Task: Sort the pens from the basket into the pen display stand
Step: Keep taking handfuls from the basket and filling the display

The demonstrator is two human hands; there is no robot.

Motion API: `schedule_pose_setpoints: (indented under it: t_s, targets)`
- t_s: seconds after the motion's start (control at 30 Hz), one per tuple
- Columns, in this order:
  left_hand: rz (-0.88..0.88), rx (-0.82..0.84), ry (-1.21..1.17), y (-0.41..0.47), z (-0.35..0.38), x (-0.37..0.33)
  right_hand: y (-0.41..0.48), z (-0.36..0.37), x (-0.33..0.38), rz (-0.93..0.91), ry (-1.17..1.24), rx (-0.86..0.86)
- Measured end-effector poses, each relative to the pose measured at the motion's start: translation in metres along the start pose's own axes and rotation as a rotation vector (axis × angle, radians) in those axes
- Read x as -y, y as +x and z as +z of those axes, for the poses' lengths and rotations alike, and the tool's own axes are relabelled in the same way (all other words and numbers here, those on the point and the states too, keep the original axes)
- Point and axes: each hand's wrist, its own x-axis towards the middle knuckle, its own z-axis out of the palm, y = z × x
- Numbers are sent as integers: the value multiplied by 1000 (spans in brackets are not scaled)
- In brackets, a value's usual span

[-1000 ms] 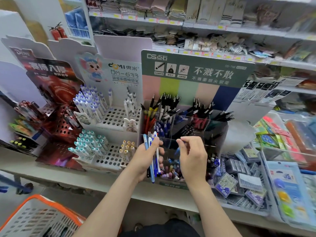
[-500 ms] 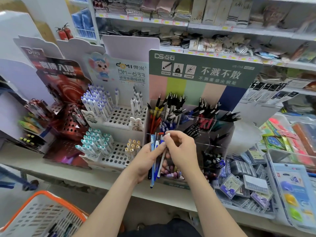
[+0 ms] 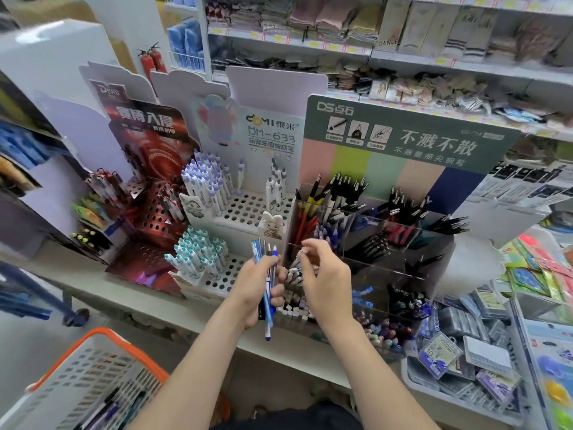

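My left hand (image 3: 255, 290) grips a bundle of blue pens (image 3: 267, 271), upright, in front of the clear pen display stand (image 3: 400, 231) with the green header. Just to its right, my right hand (image 3: 325, 274) pinches a slim white-tipped pen (image 3: 298, 257) over the stand's front left compartment, which holds several pale pens. The stand's rear compartments are filled with red, blue and black pens. At the bottom left sits the white basket (image 3: 55, 386) with an orange rim, and several pens (image 3: 102, 408) lie in it.
A white perforated pen stand (image 3: 248, 209) with white and teal pens is left of the clear stand, a red stand (image 3: 155, 221) beyond it. Trays of erasers and packets (image 3: 465, 352) crowd the right. Stocked shelves (image 3: 372, 48) rise behind the counter edge (image 3: 173, 308).
My right hand has come off the bundle in my left hand with one pen and shifted right, over the front compartment. The left hand has kept its grip.
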Motion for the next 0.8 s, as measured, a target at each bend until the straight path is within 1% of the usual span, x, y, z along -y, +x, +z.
schedule_pose_setpoints:
  t_s: [0.07,0.13,0.2,0.27,0.33,0.43,0.5,0.57,0.63,0.7,0.73,0.77,0.8]
  targets:
    - [-11,37,37,-4,0,0,-3,9,-6,-36,-151,81]
    - [-5,63,62,-6,0,0,-1,13,-11,-55,-267,114]
    - [18,88,74,-8,1,-2,3,12,-11,-61,-316,136]
    - [45,113,95,-9,3,-3,6,8,-6,-45,-314,146]
    - [66,126,125,-10,5,-3,7,4,5,24,-211,159]
    - [84,188,179,-12,9,-4,12,-5,20,298,123,193]
    - [91,195,188,-12,12,-4,14,-12,24,412,255,164]
    - [82,152,175,-8,15,-2,16,-19,28,432,325,61]
    - [69,87,120,-3,19,0,22,-30,34,360,325,-168]
    - [72,37,46,0,23,2,30,-43,37,230,293,-400]
    - [82,14,35,1,24,2,34,-48,35,157,238,-465]
    - [91,-5,43,1,24,2,38,-52,30,89,161,-485]
    - [94,-18,61,2,25,1,41,-54,22,33,85,-468]
